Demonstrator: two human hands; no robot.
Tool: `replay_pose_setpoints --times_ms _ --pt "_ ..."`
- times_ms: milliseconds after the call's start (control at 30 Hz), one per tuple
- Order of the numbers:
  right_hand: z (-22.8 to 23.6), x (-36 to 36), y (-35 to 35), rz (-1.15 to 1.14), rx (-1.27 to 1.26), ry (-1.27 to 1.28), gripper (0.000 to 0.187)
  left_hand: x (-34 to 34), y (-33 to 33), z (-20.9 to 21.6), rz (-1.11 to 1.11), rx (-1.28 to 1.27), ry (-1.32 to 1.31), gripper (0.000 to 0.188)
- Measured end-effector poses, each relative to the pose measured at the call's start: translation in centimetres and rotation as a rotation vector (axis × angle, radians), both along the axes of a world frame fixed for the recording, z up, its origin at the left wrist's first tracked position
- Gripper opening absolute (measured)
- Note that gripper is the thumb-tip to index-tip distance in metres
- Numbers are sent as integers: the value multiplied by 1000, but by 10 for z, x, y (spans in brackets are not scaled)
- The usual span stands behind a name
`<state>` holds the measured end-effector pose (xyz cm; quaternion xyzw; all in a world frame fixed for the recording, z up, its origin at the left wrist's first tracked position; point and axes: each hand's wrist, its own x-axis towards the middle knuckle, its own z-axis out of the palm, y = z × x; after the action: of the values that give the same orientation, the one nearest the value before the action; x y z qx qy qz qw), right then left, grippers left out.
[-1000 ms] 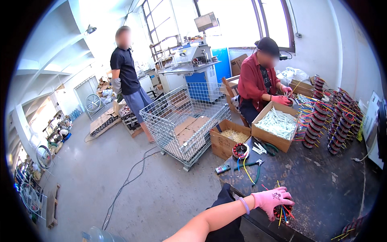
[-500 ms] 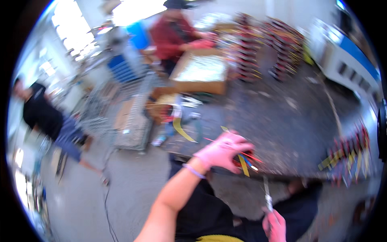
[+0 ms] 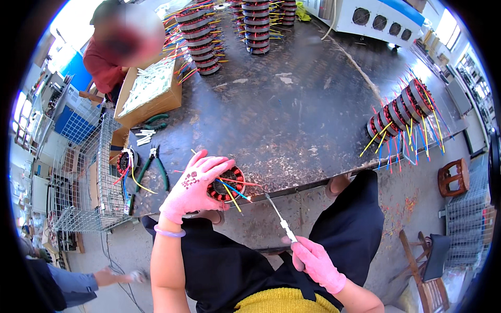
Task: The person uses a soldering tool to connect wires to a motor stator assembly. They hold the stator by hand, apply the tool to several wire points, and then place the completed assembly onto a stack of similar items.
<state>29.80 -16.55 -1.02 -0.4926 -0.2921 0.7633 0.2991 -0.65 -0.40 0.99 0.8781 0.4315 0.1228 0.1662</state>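
Head view: stator [image 3: 239, 179] sits gripped in left hand [image 3: 194, 183].

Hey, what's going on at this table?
A person's pink-gloved left hand holds a round, red-wound ring with coloured wires at the dark table's edge. The pink-gloved right hand grips a slim tool with a white section, its tip near the wires. Stacks of similar rings stand farther back.

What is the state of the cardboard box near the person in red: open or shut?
Open. The cardboard box has no lid over its top, and white sticks show inside.
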Motion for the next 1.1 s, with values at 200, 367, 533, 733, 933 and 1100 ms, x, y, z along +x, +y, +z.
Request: replay_pose_setpoints --times_ms 200,367,533,733,933,1100 --pt "-4 -4 0 -15 -22 42 39 -2 0 -1 -9 -11 -23 97" --pt "-1 -3 5 22 6 21 39 -2 1 0 -6 8 -31 97" --pt "-2 -7 2 -29 -4 42 38 -2 2 0 -20 1 -27 98" --pt "-5 -7 2 -2 21 28 38 -3 3 -1 -23 -6 -49 99" --pt "-1 -7 3 17 7 16 37 -3 1 0 -14 5 -33 98" --pt "-5 -5 1 13 -3 27 38 -2 1 0 2 12 -12 98"
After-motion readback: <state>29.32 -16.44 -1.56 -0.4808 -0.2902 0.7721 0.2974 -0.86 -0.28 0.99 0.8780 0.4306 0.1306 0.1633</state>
